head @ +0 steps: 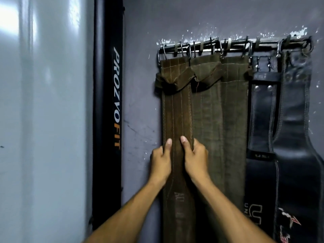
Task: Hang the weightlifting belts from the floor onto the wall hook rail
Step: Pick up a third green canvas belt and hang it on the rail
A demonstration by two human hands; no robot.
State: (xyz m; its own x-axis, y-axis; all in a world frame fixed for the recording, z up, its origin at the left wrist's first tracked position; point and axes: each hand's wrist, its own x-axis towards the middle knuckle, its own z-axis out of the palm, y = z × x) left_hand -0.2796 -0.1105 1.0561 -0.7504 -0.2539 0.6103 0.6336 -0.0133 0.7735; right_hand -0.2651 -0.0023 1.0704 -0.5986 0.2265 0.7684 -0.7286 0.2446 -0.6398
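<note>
The brown belt (177,109) hung flat against the grey wall (192,18) from the left end of the hook rail (233,45); the left hand (160,163) gripped its left edge, thumb on the face, and the right hand (194,161) clenched its right edge the same way; two olive belts (219,109) hung just beside it, then two black leather belts (280,120); which hook carried the brown belt's buckle was hard to tell; a black padded post (107,111) stood well left.

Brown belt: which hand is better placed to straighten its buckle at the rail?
Left, probably. The left hand grips the brown belt's outer edge, under the buckle at the rail's left end; the right hand sits inward.
</note>
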